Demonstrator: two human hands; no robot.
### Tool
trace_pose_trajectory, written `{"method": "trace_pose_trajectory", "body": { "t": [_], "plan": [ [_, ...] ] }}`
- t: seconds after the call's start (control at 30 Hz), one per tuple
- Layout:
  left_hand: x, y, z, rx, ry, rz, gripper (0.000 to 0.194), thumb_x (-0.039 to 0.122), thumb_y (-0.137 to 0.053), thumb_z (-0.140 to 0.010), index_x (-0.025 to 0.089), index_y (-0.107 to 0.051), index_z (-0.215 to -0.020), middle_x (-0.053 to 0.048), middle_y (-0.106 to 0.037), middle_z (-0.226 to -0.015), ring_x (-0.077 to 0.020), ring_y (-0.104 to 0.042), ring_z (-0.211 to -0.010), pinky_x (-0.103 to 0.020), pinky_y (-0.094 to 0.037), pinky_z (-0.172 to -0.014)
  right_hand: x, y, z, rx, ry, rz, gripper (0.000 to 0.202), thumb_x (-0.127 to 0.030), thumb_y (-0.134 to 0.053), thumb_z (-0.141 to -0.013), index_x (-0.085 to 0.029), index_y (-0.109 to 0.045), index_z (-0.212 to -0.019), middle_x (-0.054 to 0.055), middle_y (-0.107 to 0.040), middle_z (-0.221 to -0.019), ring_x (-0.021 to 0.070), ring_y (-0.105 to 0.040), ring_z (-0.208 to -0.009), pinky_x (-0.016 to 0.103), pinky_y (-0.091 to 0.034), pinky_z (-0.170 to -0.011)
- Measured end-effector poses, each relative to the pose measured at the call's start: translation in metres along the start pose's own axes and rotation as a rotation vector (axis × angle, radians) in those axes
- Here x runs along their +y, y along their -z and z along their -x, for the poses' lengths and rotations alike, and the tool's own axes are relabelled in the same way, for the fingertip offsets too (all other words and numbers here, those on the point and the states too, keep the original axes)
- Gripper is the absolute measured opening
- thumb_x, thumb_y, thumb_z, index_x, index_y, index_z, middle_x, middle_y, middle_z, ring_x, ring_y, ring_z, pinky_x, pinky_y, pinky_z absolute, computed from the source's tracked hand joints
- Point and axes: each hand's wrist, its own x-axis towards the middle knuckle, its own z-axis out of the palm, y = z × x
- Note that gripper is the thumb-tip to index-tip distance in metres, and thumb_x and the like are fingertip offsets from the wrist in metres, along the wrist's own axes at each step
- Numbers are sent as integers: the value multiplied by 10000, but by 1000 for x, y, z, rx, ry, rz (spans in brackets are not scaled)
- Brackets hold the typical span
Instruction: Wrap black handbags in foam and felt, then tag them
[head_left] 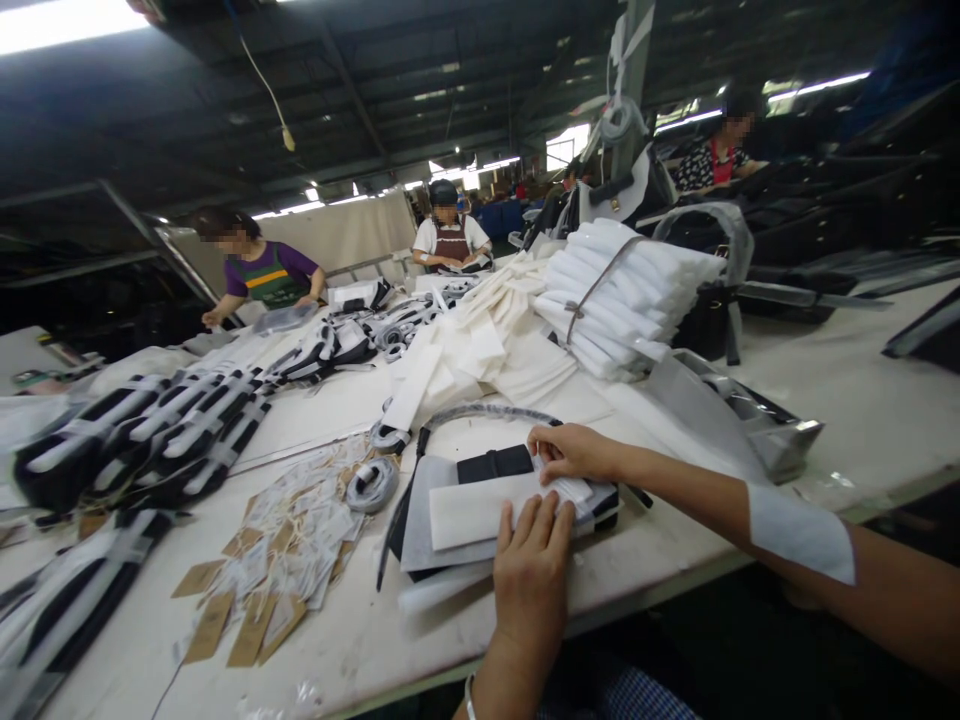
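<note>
A black handbag point(495, 463) lies on the table in front of me, its wrapped handle point(487, 411) arching out on the far side. Across its face is a pale wrapping sheet point(420, 535), topped by a white foam strip point(465, 515). My left hand point(532, 560) rests flat on the strip's near right part, fingers stretched out. At the strip's right end, my right hand point(574, 452) has curled fingers pinched at the edge of white wrapping point(566, 487). Its fingertips partly cover that edge.
Tags point(277, 550) and wrapped strap coils point(373, 484) lie to the left. Beyond the bag are loose white foam sheets point(480, 345) and a tied white bundle point(615, 290). Wrapped black straps point(150, 430) fill the far left. Several people work farther off.
</note>
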Motion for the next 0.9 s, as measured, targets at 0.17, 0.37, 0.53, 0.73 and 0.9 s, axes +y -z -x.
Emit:
{"method": "trace_pose_trajectory", "body": {
  "t": [0.17,0.37,0.53,0.73,0.9],
  "plan": [
    [2,2,-2,7,11,-4,343,191,-506,-958,292,-587,-1275,42,-675,-1273,-185,-625,-1152,-438,-436,-1087,5,1,1,151,-24,-26,234,-287,-723,-750,-198,-613,-936,-2,-695,-818,152,-598,-671,263,-461,-661],
    [-1,-3,0,8,9,19,390,161,-524,-931,283,-588,-1296,15,-675,-1275,-194,-623,-1160,-426,-400,-1109,15,46,78,471,-162,39,269,-389,-549,-897,-206,-664,-1056,63,-716,-1093,210,-670,-922,321,-507,-851],
    [-2,-5,0,40,-5,44,404,128,-452,-950,258,-588,-1308,17,-660,-1299,-203,-616,-1174,-424,-304,-1151,54,111,177,788,-594,211,333,-372,-566,-897,-163,-653,-1142,121,-683,-1192,258,-646,-1045,359,-455,-956],
    [-2,1,-3,35,-49,44,375,166,-418,-977,239,-605,-1294,20,-654,-1307,-209,-616,-1176,-391,-262,-1148,92,152,215,611,-784,2,263,-312,-513,-936,-120,-688,-968,136,-749,-964,194,-691,-847,270,-512,-769],
    [-4,2,-2,11,-81,-16,390,150,-421,-970,225,-590,-1313,5,-644,-1320,-217,-617,-1171,-407,-266,-1140,103,165,193,497,-811,-154,288,-330,-550,-924,-112,-708,-821,116,-753,-901,151,-648,-722,216,-503,-633]
  ]
}}
